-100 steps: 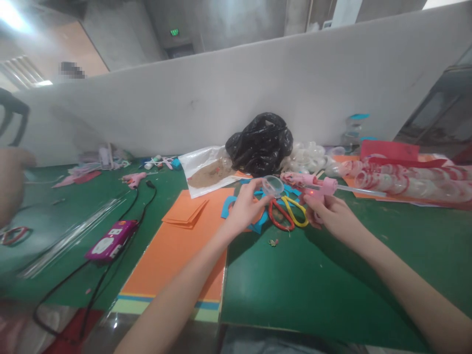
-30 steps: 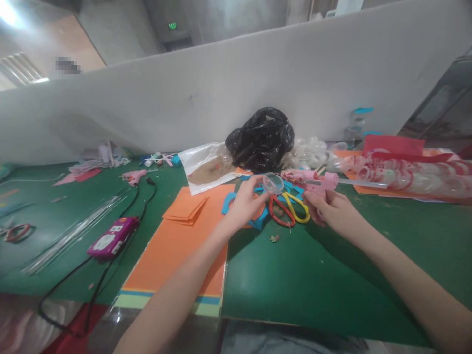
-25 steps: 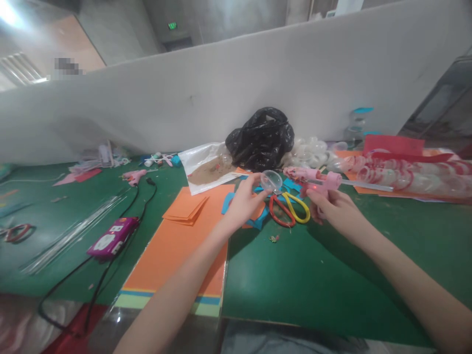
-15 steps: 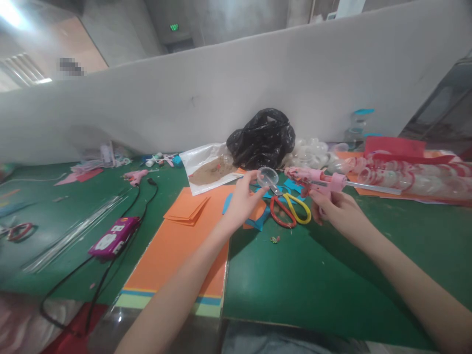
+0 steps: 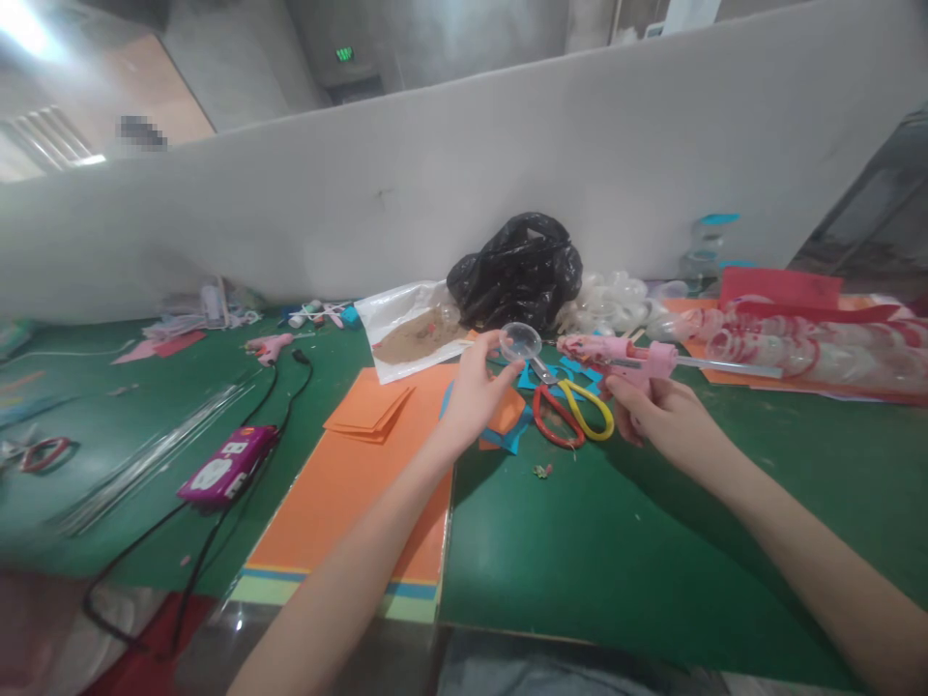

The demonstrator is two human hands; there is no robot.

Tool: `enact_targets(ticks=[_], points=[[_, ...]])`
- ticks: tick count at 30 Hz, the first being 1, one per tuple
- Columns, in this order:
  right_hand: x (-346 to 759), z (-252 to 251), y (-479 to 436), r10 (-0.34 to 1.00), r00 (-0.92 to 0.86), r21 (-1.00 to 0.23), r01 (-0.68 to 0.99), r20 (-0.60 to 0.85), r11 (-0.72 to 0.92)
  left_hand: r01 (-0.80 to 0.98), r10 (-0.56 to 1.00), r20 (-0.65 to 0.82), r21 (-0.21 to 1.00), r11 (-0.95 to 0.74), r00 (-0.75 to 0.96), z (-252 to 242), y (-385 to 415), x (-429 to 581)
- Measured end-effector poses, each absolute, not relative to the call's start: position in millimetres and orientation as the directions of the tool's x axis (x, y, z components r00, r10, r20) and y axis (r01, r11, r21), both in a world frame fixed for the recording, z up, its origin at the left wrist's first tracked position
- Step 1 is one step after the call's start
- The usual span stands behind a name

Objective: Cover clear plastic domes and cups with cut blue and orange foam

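My left hand (image 5: 475, 394) pinches a transparent plastic half-sphere (image 5: 520, 341) by its rim between thumb and fingertips, above the orange card. My right hand (image 5: 665, 418) grips a pink hot glue gun (image 5: 638, 362), whose nozzle points left toward the half-sphere and whose long glue stick (image 5: 725, 366) sticks out to the right. The two are a short gap apart. Below them lie scissors with red and yellow handles (image 5: 569, 418) on blue foam cut-outs (image 5: 555, 379).
Orange card sheets (image 5: 355, 493) lie on the green mat (image 5: 616, 541). Behind stand a black plastic bag (image 5: 514, 273), a sand-filled bag (image 5: 413, 333) and transparent domes (image 5: 601, 307). Red-patterned domes (image 5: 804, 346) lie right. Left are a purple power strip (image 5: 228, 466), a second glue gun (image 5: 267, 346).
The half-sphere has moved left and slightly up as my left hand turned it. The glue gun sits a little higher and more level in my right hand. The view has shifted slightly.
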State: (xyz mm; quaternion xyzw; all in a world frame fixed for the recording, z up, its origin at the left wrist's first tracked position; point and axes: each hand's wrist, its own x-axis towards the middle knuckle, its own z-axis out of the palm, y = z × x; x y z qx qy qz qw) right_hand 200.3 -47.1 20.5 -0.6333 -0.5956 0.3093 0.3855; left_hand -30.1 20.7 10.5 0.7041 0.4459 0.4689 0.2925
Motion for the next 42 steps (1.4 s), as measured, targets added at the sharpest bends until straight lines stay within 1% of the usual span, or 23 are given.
enact_targets(ticks=[3,10,24,33,36,42], points=[[199.7,21.4,-47.4,0.992,0.11,-0.859,0.512,0.055,-0.009,0.354,0.9,0.404,0.827,-0.436,0.165,10.6,20.3,-30.2],[200.9,17.9,-46.6,0.992,0.103,-0.878,0.478,0.078,0.019,0.357,0.9,0.404,0.826,-0.435,0.163,7.5,22.9,-31.1],[197.9,25.8,-50.8,0.994,0.093,-0.85,0.527,0.059,0.001,0.356,0.902,0.397,0.829,-0.432,0.171,8.4,22.1,-30.8],[201.6,19.1,-47.3,0.993,0.092,-0.834,0.552,0.074,0.011,0.358,0.895,0.41,0.821,-0.445,0.173,8.6,22.2,-31.1],[201.9,19.4,-47.5,0.993,0.083,-0.835,0.549,0.083,0.024,0.354,0.897,0.407,0.825,-0.441,0.17,8.1,22.8,-31.2],[200.1,21.8,-47.5,0.994,0.093,-0.839,0.545,0.06,-0.001,0.357,0.899,0.406,0.825,-0.438,0.164,6.8,22.7,-30.5]])
